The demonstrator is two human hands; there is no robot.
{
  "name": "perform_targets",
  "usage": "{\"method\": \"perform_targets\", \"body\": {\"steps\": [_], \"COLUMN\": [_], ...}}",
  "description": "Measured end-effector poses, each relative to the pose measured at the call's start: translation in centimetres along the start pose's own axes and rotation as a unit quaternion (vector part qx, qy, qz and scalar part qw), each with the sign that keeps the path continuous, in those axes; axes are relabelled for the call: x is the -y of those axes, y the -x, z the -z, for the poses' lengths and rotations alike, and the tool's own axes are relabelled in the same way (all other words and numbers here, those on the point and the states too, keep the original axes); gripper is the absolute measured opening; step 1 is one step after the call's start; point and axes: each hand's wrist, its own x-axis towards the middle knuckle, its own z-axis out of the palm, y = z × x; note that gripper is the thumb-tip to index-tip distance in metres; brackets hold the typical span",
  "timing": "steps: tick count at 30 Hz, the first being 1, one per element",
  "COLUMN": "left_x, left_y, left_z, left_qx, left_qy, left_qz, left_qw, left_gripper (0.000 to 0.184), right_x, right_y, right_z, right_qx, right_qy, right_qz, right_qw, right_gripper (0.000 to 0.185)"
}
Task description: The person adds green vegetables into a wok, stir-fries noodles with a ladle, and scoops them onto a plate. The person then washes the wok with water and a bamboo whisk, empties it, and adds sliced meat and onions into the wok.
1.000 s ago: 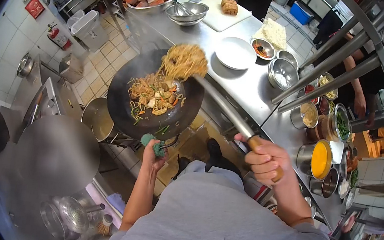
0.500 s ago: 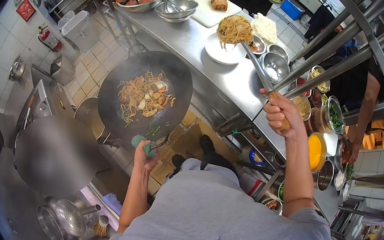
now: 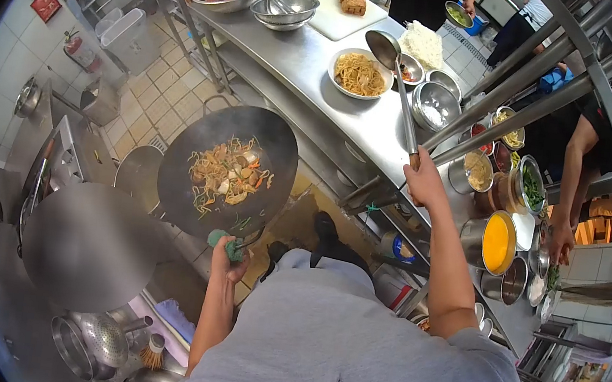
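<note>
My left hand [image 3: 232,260] is closed round the handle of a dark wok [image 3: 277,180], with a green cloth [image 3: 229,246] between palm and handle. Stir-fried noodles [image 3: 227,179] with vegetables lie in the wok. My right hand [image 3: 425,181] grips the wooden handle of a long ladle [image 3: 384,48]. The ladle's bowl hangs just right of a white bowl [image 3: 333,78] on the steel counter. A heap of noodles [image 3: 361,74] fills that white bowl.
On the steel counter [image 3: 302,64] stand a cutting board [image 3: 327,22], metal bowls [image 3: 439,106] and a pot of yellow liquid [image 3: 499,243]. A steaming second wok [image 3: 89,245] sits at left. At right, a co-worker's arm [image 3: 571,185] reaches among containers; another person holds a bowl [image 3: 459,14] at the back.
Noodles that were on the ladle now lie in the white bowl. The ladle has turned and shifted slightly right, and my right hand has moved a little left and down.
</note>
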Motion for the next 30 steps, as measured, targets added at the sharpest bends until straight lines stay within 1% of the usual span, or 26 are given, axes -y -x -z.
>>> {"method": "perform_targets", "body": {"steps": [2,3,5,6,8,9,10,11,12,14,15,16,17,18,20,21,22,23,24,25,26,27,29,30], "left_x": [0.1,0.2,0.6,0.6,0.3,0.4,0.1,0.1,0.4,0.9,0.9,0.9,0.7,0.6,0.8,1.0,1.1,1.1,0.8,0.0,-0.8,-1.6,-3.0,-3.7], "left_y": [-0.2,-0.5,-0.8,-0.9,-1.5,-2.2,-2.6,-1.9,-1.5,-2.8,-2.6,-2.1,-1.7,-1.6,-1.4,-1.5,-1.7,-1.8,-2.3,-3.0,-3.5,-3.3,-3.0,-2.9], "left_z": [0.8,1.3,2.3,2.1,0.8,0.7,1.0,0.5,-0.6,-0.4,-0.8,-1.4,-2.0,-2.3,-2.6,-2.9,-3.2,-3.3,-3.3,-3.1,-3.1,-3.4,-2.5,-2.0], "left_qx": [0.046,0.049,0.081,0.080,0.050,0.062,0.068,0.043,0.018,0.027,0.021,0.028,0.036,0.036,0.014,0.014,0.009,0.001,0.001,0.004,0.008,-0.006,-0.007,-0.010], "left_qy": [0.037,0.037,0.013,0.014,0.007,0.016,0.030,0.022,0.013,0.007,0.017,-0.026,-0.072,-0.070,-0.106,-0.106,-0.113,-0.120,-0.120,-0.151,-0.183,-0.179,-0.158,-0.135], "left_qz": [0.007,0.007,0.026,0.025,-0.016,0.000,0.008,-0.021,-0.049,-0.068,-0.080,-0.085,-0.087,-0.092,-0.120,-0.120,-0.145,-0.168,-0.167,-0.161,-0.157,-0.167,-0.153,-0.138], "left_qw": [0.998,0.998,0.996,0.996,0.999,0.998,0.997,0.999,0.999,0.997,0.996,0.996,0.993,0.993,0.987,0.987,0.983,0.978,0.979,0.975,0.971,0.970,0.976,0.981], "left_gripper": [0.010,0.010,0.010,0.010,0.006,0.008,0.010,0.011,0.011,0.013,0.013,0.013,0.014,0.014,0.012,0.012,0.012,0.011,0.011,0.012,0.012,0.013,0.013,0.014], "right_x": [0.7,-0.2,-2.9,-2.5,0.2,1.1,0.7,0.2,0.1,0.5,0.8,2.0,3.8,5.0,6.7,7.0,7.1,7.3,7.2,4.7,2.1,2.4,2.3,2.5], "right_y": [1.0,0.4,-1.1,-0.4,2.6,4.0,4.8,5.9,7.2,8.6,8.4,8.6,8.1,7.0,5.2,4.2,3.5,3.8,4.1,4.5,5.6,7.3,8.0,6.6], "right_z": [0.3,-0.1,-1.5,-1.7,-1.9,-2.1,-3.1,-4.5,-5.7,-6.0,-5.6,-5.3,-5.0,-6.0,-9.4,-12.2,-15.5,-18.2,-20.6,-22.9,-24.2,-22.2,-16.8,-13.8], "right_qx": [0.027,0.025,-0.028,-0.026,0.004,0.027,0.042,0.066,0.109,0.171,0.228,0.279,0.288,0.292,0.295,0.285,0.275,0.292,0.308,0.232,0.145,0.237,0.285,0.305], "right_qy": [-0.183,-0.182,-0.114,-0.113,-0.182,-0.227,-0.283,-0.341,-0.341,-0.338,-0.318,-0.295,-0.232,-0.231,-0.112,-0.095,-0.077,-0.059,-0.042,0.020,0.081,0.136,0.235,0.230], "right_qz": [-0.052,-0.049,0.007,0.008,-0.017,-0.025,-0.001,0.018,0.003,-0.010,-0.039,-0.067,-0.076,-0.072,-0.010,0.010,0.031,0.050,0.071,0.230,0.383,0.284,0.255,0.232], "right_qw": [0.981,0.982,0.993,0.993,0.983,0.973,0.958,0.938,0.934,0.925,0.919,0.911,0.926,0.925,0.949,0.954,0.958,0.953,0.948,0.945,0.909,0.919,0.894,0.895], "right_gripper": [0.067,0.067,0.064,0.064,0.057,0.050,0.047,0.045,0.043,0.042,0.040,0.039,0.037,0.037,0.039,0.040,0.040,0.041,0.042,0.043,0.044,0.047,0.050,0.050]}}
